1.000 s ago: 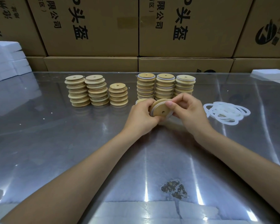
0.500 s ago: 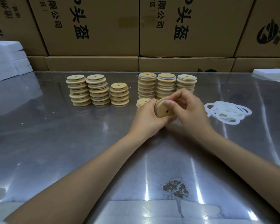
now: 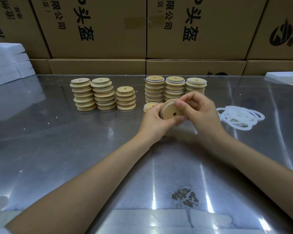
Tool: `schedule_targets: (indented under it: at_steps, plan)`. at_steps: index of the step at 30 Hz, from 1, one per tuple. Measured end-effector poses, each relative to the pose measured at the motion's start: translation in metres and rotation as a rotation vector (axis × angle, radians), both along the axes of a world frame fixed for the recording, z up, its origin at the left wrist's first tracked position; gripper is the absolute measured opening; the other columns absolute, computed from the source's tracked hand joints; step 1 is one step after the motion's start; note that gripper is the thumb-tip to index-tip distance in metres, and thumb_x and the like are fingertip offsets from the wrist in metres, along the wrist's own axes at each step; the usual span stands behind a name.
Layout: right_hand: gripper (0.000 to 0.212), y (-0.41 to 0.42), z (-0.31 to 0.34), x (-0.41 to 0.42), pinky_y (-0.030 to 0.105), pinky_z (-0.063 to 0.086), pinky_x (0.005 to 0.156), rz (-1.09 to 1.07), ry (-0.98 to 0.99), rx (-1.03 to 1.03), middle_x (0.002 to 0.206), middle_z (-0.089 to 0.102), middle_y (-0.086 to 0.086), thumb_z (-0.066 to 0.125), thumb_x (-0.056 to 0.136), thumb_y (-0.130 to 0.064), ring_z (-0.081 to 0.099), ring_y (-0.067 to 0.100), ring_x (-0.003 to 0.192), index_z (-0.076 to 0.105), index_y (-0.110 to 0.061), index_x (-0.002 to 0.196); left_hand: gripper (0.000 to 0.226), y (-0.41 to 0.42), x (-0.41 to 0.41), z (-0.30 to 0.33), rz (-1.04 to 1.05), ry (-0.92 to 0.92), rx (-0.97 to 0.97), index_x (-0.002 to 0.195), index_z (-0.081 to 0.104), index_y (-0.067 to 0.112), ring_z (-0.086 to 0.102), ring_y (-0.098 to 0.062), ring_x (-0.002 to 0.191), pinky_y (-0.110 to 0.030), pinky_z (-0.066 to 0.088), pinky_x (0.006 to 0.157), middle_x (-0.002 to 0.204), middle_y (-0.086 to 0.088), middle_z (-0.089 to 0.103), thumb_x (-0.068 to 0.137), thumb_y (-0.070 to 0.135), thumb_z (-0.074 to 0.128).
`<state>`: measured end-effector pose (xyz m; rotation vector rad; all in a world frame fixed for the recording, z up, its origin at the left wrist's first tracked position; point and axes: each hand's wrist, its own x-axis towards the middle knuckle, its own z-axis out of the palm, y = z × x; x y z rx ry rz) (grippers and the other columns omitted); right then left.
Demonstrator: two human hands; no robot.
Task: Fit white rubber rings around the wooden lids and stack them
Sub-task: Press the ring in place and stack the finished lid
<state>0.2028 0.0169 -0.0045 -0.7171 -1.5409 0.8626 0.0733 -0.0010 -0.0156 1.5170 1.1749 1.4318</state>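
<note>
Against stacked cardboard boxes, above the shiny metal table, both hands, left hand and right hand, still grip the round wooden lid, now turned flatter with its white rubber ring nearly seated, so stacking looks next.

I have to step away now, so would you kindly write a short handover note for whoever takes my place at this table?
Left hand and right hand: both grip one wooden lid held on edge, a white ring partly showing at its rim.
Done: three ringed stacks behind the hands, plus a single ringed lid flat on the table.
Left: three bare stacks to the left; loose rings lie to the right.
Next: probably seat this ring fully, then stack the lid.
</note>
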Motion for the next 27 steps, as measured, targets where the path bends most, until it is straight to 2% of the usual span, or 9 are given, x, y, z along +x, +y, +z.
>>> schedule_targets:
  at_steps: [4,8,12,16,20,23,25,27]
  plan:
    - [0.012,-0.002,-0.001,-0.002,0.022,0.054,0.063,-0.012,-0.019,0.026,0.072,0.071,-0.005,0.066,0.086,-0.009,0.067,0.009,0.071,0.060,-0.017,0.080,0.031,-0.002,0.000,0.001,-0.032,-0.057,-0.007,0.102,0.065,0.010,0.059,-0.010,0.075,-0.029,0.052,0.070,0.077,0.003,0.064,0.074,0.007,0.079]
    - [0.015,-0.001,0.001,0.000,0.033,0.052,0.067,0.033,0.070,-0.149,0.065,0.068,-0.003,0.060,0.091,-0.014,0.063,0.014,0.065,0.058,-0.014,0.076,0.031,-0.003,-0.002,0.003,-0.074,-0.094,-0.041,0.103,0.064,0.013,0.060,-0.012,0.078,-0.025,0.050,0.068,0.084,-0.002,0.066,0.076,0.007,0.077]
    - [0.013,-0.001,0.001,0.001,0.031,0.053,0.068,0.078,0.132,-0.254,0.072,0.069,0.003,0.060,0.090,-0.017,0.064,0.016,0.069,0.059,-0.016,0.077,0.030,-0.003,-0.004,0.003,-0.103,-0.143,-0.085,0.105,0.063,0.013,0.058,-0.015,0.082,-0.026,0.048,0.067,0.090,-0.007,0.063,0.079,0.007,0.074]
    - [0.008,-0.002,0.003,0.001,0.033,0.051,0.070,0.054,0.111,-0.205,0.070,0.070,-0.002,0.064,0.085,-0.017,0.064,0.014,0.070,0.060,-0.016,0.079,0.027,-0.003,-0.005,0.003,-0.122,-0.150,-0.093,0.101,0.063,0.015,0.059,-0.017,0.085,-0.027,0.049,0.069,0.091,-0.009,0.063,0.078,0.006,0.075]
    - [0.008,-0.003,0.002,-0.001,0.026,0.054,0.069,0.050,0.085,-0.153,0.074,0.072,-0.005,0.065,0.086,-0.011,0.067,0.008,0.072,0.060,-0.016,0.085,0.033,-0.002,-0.008,0.003,-0.131,-0.231,-0.102,0.110,0.062,0.011,0.059,-0.019,0.089,-0.022,0.049,0.064,0.095,-0.011,0.062,0.079,0.005,0.073]
    - [0.005,-0.002,-0.001,0.000,0.028,0.056,0.075,0.018,0.059,-0.171,0.080,0.072,0.002,0.066,0.087,-0.014,0.067,0.012,0.079,0.062,-0.016,0.088,0.035,0.000,-0.012,0.002,-0.154,-0.276,-0.130,0.112,0.060,0.012,0.061,-0.018,0.094,-0.031,0.053,0.078,0.099,-0.007,0.063,0.080,0.008,0.072]
    - [0.004,-0.001,-0.001,0.002,0.025,0.055,0.073,-0.013,0.046,-0.185,0.077,0.070,0.003,0.066,0.087,-0.013,0.065,0.011,0.076,0.063,-0.015,0.085,0.035,0.001,-0.014,0.002,-0.165,-0.230,-0.122,0.113,0.059,0.011,0.060,-0.018,0.095,-0.036,0.052,0.083,0.100,-0.008,0.062,0.080,0.006,0.072]
    - [0.007,0.000,-0.001,0.003,0.021,0.053,0.068,-0.031,0.044,-0.184,0.071,0.070,0.000,0.065,0.086,-0.009,0.064,0.007,0.070,0.064,-0.013,0.082,0.037,0.003,-0.016,0.002,-0.121,-0.042,-0.056,0.112,0.060,0.007,0.058,-0.016,0.091,-0.040,0.051,0.082,0.098,-0.009,0.063,0.078,0.006,0.075]
